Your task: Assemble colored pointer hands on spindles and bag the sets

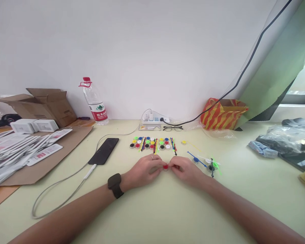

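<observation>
Two hands (144, 171) (186, 170) at red disc (165, 167); open cardboard box (44, 107), contents hidden.

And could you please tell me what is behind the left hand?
Behind the left hand are coloured discs and thin coloured strips on the table; whatever lies beneath that hand is hidden.

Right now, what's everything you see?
Red disc: one, red, between hands.
Other discs: many, multicoloured, middle and right.
Strips: many, multicoloured, among discs.
Phone: one, black, left.
Cable: one, whitish, at phone.
Bottle: one, transparent, by wall.
Box: one, brown, back left.
Packets: many, white, far left.
Glasses: one pair, black, back.
Power strip: one, white, behind glasses.
Cord: one, black, back right.
Bag: one, red-yellow, back right.
Curtain: one, green, right.
Packages: several, mixed, far right.
Table: one, pale green, below.
Wall: one, white, back.
Watch: one, black, left wrist.
Left hand: one, at red disc.
Right hand: one, by red disc.
</observation>
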Demonstrator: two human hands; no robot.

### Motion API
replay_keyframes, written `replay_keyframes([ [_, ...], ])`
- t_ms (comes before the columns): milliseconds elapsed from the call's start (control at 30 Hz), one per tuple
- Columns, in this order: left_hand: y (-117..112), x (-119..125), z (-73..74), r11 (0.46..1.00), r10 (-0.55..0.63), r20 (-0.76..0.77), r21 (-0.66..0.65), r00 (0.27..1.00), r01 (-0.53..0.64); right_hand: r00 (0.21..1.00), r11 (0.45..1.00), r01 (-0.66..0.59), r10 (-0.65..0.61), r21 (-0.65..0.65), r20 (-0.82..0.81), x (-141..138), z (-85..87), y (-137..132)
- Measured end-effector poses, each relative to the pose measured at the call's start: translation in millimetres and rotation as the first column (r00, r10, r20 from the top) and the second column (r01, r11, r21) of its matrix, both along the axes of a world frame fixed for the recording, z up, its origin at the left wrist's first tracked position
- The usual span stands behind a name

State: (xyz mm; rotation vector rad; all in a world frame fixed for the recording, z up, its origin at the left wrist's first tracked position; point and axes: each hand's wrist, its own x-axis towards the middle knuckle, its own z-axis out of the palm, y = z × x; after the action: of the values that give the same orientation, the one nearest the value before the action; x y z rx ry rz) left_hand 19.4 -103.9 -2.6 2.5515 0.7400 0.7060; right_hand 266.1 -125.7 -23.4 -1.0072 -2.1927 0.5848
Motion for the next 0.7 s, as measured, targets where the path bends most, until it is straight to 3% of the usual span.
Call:
replay_keyframes([
  [367,-5,6,6.4,0.997,0.004,-0.091,0.075,0.996,0.002,1.0,1.0,-0.021,0.021,0.015,0.02,-2,3.3,-3],
  [500,-7,6,6.9,0.996,0.003,-0.103,0.087,0.995,0.006,0.995,0.999,0.002,-0.007,0.05,0.096,-1,9.3,-5],
  [600,-8,3,6.3,0.997,0.01,-0.069,0.076,0.998,-0.004,0.992,0.995,0.085,-0.089,0.049,0.093,1,15.5,-6],
  [700,-8,1,6.1,0.997,0.044,0.004,0.067,0.999,-0.045,0.966,0.968,0.25,-0.248,-0.031,0.069,3,19.8,-6],
])
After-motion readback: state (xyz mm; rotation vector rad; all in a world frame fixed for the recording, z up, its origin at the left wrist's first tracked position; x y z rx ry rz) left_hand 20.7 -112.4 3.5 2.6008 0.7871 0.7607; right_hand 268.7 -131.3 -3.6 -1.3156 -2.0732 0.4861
